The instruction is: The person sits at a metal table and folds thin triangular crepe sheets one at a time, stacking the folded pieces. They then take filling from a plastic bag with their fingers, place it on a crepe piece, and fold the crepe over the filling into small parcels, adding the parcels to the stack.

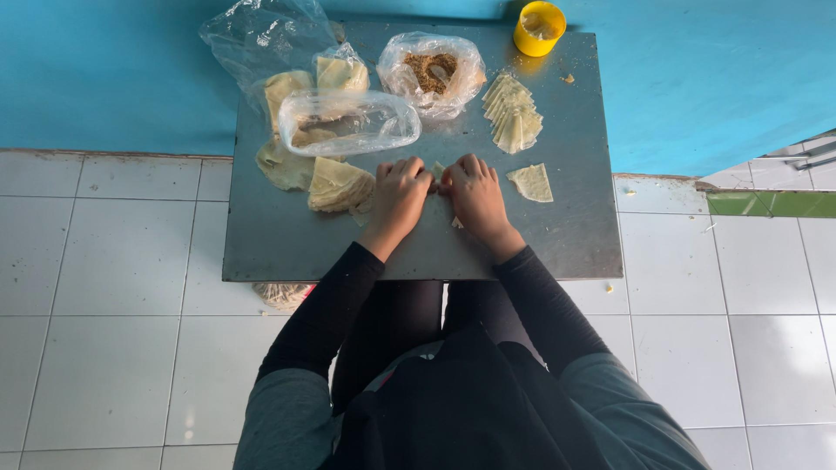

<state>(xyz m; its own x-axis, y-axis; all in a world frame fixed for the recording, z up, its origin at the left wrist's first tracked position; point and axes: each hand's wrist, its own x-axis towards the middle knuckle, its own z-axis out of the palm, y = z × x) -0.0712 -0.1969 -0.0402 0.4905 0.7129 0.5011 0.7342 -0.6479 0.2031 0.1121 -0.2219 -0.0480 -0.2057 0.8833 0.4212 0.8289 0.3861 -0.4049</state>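
My left hand (399, 193) and right hand (475, 193) pinch a small pastry wrapper (437, 171) between their fingertips on the metal table (575, 235). A folded stack (512, 111) lies beyond my right hand; a filling bag (432, 71) sits straight ahead.

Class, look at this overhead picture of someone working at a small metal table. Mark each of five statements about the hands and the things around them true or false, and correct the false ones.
1. Both the left hand and the right hand pinch a small pastry piece between them. True.
2. The yellow cup stands at the table's near edge. False: it stands at the far right corner of the metal table.
3. The open bag of brown filling lies beyond the hands. True.
4. The row of folded triangles lies left of the hands. False: it lies to the far right.
5. A single flat wrapper lies just right of the right hand. True.
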